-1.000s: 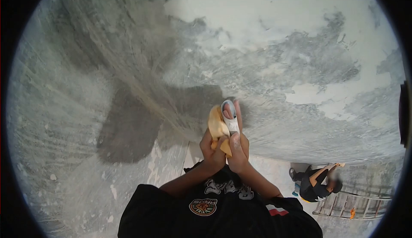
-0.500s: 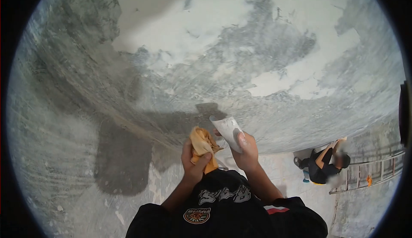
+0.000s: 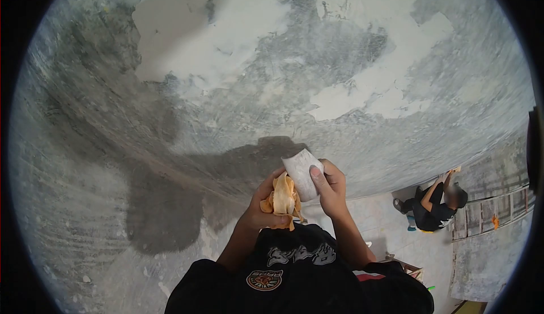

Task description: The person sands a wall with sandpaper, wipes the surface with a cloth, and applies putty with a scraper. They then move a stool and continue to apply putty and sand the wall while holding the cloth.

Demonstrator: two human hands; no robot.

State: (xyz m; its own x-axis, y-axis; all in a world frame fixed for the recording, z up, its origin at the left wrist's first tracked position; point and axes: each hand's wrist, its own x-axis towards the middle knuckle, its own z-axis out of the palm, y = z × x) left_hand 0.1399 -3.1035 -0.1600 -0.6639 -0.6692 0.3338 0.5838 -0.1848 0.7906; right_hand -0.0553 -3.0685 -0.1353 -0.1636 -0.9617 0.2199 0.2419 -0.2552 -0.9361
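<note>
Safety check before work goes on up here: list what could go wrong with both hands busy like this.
1. The left hand grips the orange cloth and the right hand the putty blade; neither seems free to steady against the wall.
2. Another person crouches on the floor below, near a ladder; a dropped blade could possibly land nearby.

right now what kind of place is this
Most likely a building site or a room under renovation. The wall is patchy grey with white filler, a ladder lies on the bare floor, and another person crouches at work there.
</note>
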